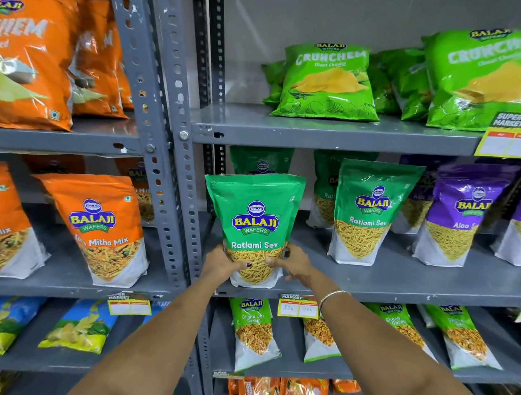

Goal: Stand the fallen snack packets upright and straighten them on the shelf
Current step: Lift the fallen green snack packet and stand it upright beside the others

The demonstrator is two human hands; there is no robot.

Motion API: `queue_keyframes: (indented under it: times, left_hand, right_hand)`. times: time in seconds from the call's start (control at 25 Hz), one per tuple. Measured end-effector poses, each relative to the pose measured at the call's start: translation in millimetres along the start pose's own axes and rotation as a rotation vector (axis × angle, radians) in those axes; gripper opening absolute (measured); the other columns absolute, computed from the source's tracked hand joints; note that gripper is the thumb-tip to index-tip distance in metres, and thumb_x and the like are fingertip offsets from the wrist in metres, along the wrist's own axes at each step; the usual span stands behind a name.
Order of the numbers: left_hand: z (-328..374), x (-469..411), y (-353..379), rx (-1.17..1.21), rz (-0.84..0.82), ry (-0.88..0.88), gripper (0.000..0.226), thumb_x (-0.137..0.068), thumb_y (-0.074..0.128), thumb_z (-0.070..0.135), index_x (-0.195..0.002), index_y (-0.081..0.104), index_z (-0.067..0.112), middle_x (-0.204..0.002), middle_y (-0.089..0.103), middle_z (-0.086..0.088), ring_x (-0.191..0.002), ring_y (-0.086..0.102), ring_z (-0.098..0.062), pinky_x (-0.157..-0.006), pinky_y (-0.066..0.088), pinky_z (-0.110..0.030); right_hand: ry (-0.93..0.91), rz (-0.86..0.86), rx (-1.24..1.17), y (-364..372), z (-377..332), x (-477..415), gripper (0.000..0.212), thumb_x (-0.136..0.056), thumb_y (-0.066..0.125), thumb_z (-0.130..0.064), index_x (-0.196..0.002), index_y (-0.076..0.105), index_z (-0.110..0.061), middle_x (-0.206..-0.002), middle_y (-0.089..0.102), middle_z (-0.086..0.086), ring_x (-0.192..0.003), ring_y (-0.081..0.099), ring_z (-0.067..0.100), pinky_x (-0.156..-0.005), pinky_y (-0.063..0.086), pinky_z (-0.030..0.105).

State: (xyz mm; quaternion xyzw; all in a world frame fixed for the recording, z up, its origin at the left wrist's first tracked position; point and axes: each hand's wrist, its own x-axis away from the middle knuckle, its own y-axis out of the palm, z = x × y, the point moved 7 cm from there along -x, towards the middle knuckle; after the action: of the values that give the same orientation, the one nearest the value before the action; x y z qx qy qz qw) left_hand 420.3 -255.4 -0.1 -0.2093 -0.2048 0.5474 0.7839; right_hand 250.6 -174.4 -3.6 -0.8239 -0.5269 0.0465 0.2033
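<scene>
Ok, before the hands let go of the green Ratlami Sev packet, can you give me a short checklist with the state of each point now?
1. Both hands hold the packet: ok. The left hand and right hand grip the held Ratlami Sev packet at its lower corners.
2. Packet upright, label to the front: ok.
3. Base flat on the middle shelf: cannot tell, the hands cover the bottom corners.
4. In line with the neighbouring Ratlami Sev packet: not ok, the held one stands nearer the front edge.
5. Clear of the upright post: ok, a small gap shows.
</scene>
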Motion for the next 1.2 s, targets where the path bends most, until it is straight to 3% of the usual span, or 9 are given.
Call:
queue_keyframes:
  times: [0.12, 0.32, 0.44, 0.52, 0.68, 0.84, 0.92, 1.08, 1.2]
  left_hand:
    - [-5, -4, 2, -0.064, -0.097, -0.05, 0.074, -0.064, 0.081, 0.03, -0.126, 0.047, 0.005, -0.132, 0.058, -0.013, -0.119, 0.056, -0.029, -0.099, 0.044, -0.037]
    - [-24, 20, 24, -0.503, -0.624, -0.416, 0.063, -0.084, 0.057, 0.046, -0.129, 0.045, 0.004, -0.139, 0.052, -0.012, -0.126, 0.053, -0.026, -0.103, 0.043, -0.041]
    - [-2, 29, 63, -0.535, -0.809, -0.479, 0.041, -0.089, 0.045, 0.048, -0.087, 0.055, 0.008, -0.105, 0.064, -0.006, -0.128, 0.052, -0.023, -0.102, 0.042, -0.039]
    - [24, 26, 104, -0.496, -0.881, -0.393, 0.037, -0.093, 0.041, 0.043, -0.087, 0.054, 0.009, -0.088, 0.057, -0.001, -0.119, 0.056, -0.024, -0.106, 0.039, -0.043]
    - [96, -5, 184, -0.166, -0.601, -0.104, 0.033, -0.088, 0.057, 0.031, -0.116, 0.052, 0.014, -0.114, 0.05, -0.006, -0.107, 0.049, -0.018, -0.1, 0.042, -0.039]
    - [140, -45, 234, 0.086, -0.287, -0.013, 0.08, -0.081, 0.068, 0.017, -0.146, 0.022, 0.005, -0.153, 0.029, -0.009, -0.141, 0.03, -0.022, -0.109, 0.03, -0.029]
    - [145, -61, 248, 0.176, -0.247, 0.001, 0.071, -0.076, 0.071, 0.005, -0.138, 0.036, 0.002, -0.146, 0.042, -0.01, -0.134, 0.042, -0.024, -0.103, 0.038, -0.027]
    - [135, -59, 251, 0.208, -0.15, -0.028, 0.053, -0.066, 0.076, 0.001, -0.114, 0.055, 0.003, -0.126, 0.061, -0.02, -0.108, 0.059, -0.026, -0.103, 0.045, -0.045]
    - [134, -35, 243, 0.136, -0.09, -0.032, 0.054, -0.066, 0.078, 0.004, -0.115, 0.054, -0.001, -0.119, 0.064, -0.017, -0.107, 0.061, -0.028, -0.099, 0.048, -0.043]
  right_hand:
    - [0.011, -0.034, 0.012, -1, 2, -3, 0.069, -0.074, 0.074, -0.024, -0.133, 0.042, -0.01, -0.141, 0.048, 0.013, -0.129, 0.046, 0.031, -0.104, 0.042, 0.047]
    - [0.106, 0.069, 0.114, -56, 42, -9, 0.091, -0.075, 0.074, -0.029, -0.143, 0.021, -0.001, -0.151, 0.031, 0.017, -0.137, 0.033, 0.031, -0.11, 0.036, 0.042]
    - [0.172, 0.223, 0.239, -125, 74, -11, 0.081, -0.075, 0.073, -0.029, -0.135, 0.032, 0.005, -0.142, 0.042, 0.02, -0.131, 0.041, 0.033, -0.104, 0.037, 0.037]
    - [0.206, 0.324, 0.24, -172, 92, -16, 0.085, -0.071, 0.076, -0.033, -0.133, 0.031, 0.004, -0.138, 0.044, 0.022, -0.129, 0.042, 0.035, -0.106, 0.038, 0.04]
    - [0.242, 0.371, 0.324, -243, 114, -40, 0.104, -0.069, 0.076, -0.039, -0.141, 0.014, 0.004, -0.147, 0.027, 0.025, -0.139, 0.024, 0.036, -0.115, 0.021, 0.041]
    - [0.024, 0.066, -0.156, -261, 129, -92, 0.091, -0.063, 0.081, -0.001, -0.137, 0.028, -0.001, -0.142, 0.042, 0.018, -0.121, 0.048, 0.025, -0.096, 0.049, 0.03]
    - [-0.069, -0.103, -0.279, -252, 128, -101, 0.081, -0.061, 0.077, 0.011, -0.131, 0.039, 0.0, -0.135, 0.052, 0.017, -0.104, 0.059, 0.023, -0.076, 0.057, 0.017]
    - [-0.081, -0.07, -0.268, -253, 135, -91, 0.077, -0.059, 0.08, 0.008, -0.126, 0.043, -0.003, -0.131, 0.056, 0.018, -0.112, 0.056, 0.025, -0.086, 0.053, 0.028]
    - [-0.09, -0.098, -0.218, -253, 132, -68, 0.075, -0.063, 0.076, 0.011, -0.128, 0.041, -0.001, -0.126, 0.057, 0.013, -0.108, 0.052, 0.02, -0.073, 0.052, 0.01]
